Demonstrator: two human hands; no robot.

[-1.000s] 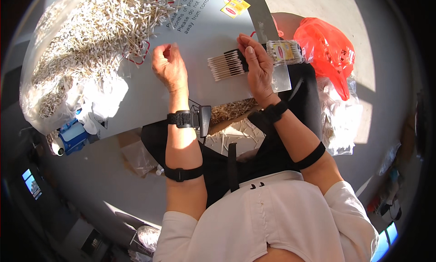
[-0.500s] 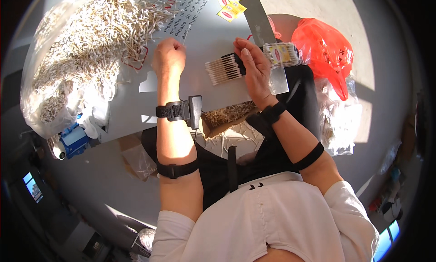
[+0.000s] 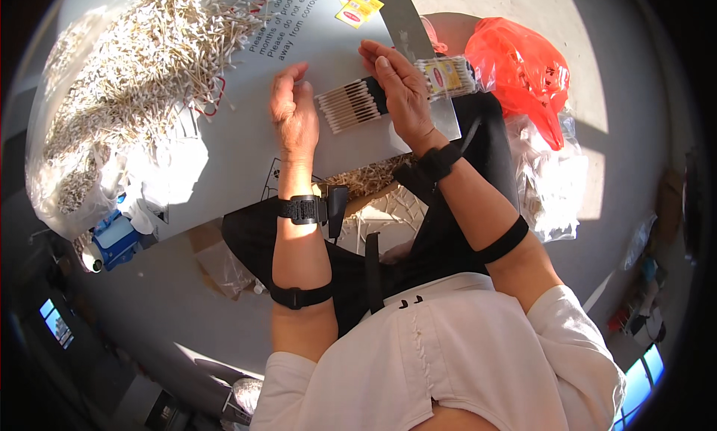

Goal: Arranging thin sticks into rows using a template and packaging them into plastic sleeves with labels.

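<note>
On the board [image 3: 246,143], swabs [image 3: 349,106], packet [image 3: 447,75]

Grey board [image 3: 246,143] laid flat, big pile of cotton swabs [image 3: 142,50] heaped on it, small swab row [image 3: 347,106] laid alongside

Right hand [image 3: 403,95] lay flat over a row of cotton swabs [image 3: 351,106] on the grey board [image 3: 246,143]. Left hand [image 3: 295,117] rested beside the row's white tips. Loose swab pile [image 3: 142,54] upper left, red bag [image 3: 523,72] right.

Row of cotton swabs [image 3: 349,106] lies flat on grey board [image 3: 239,143].
</note>
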